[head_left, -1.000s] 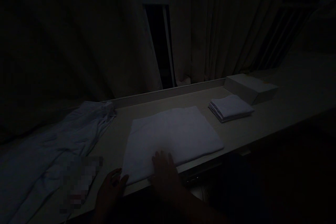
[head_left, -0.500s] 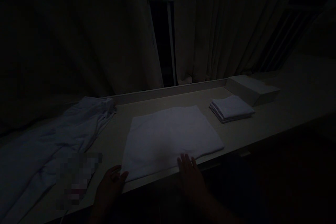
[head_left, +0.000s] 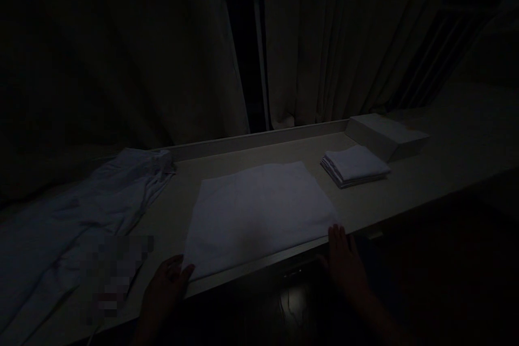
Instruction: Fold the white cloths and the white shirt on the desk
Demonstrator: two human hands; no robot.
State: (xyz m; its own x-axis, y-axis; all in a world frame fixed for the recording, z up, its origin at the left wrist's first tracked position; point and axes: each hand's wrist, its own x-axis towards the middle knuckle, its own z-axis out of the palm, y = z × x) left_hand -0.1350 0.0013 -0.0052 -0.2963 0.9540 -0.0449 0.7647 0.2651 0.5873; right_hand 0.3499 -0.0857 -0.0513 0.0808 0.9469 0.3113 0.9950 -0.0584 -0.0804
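Observation:
A white cloth [head_left: 259,216], folded into a flat rectangle, lies on a pale tabletop [head_left: 174,200]. At its near left corner rests my left hand [head_left: 166,281], the thumb along the front edge and the fingers loosely bent, with a gap between them. My right hand [head_left: 346,259] touches the near right corner, its fingers stretched out and the thumb apart. Neither hand grips the cloth. To the right sits a small stack of folded white cloths [head_left: 357,165]. The scene is very dark, so fine detail is hard to make out.
Rumpled white cloths [head_left: 89,211] are heaped on the left. In front of them a pixelated object [head_left: 117,270] cannot be made out. A pale box [head_left: 387,132] stands at the back right. Behind the table's raised back edge [head_left: 259,139] hang long curtains [head_left: 312,38].
My right hand has slid right along the front edge, from near the middle to the right corner. My left hand stays at the left corner. The view has shifted slightly.

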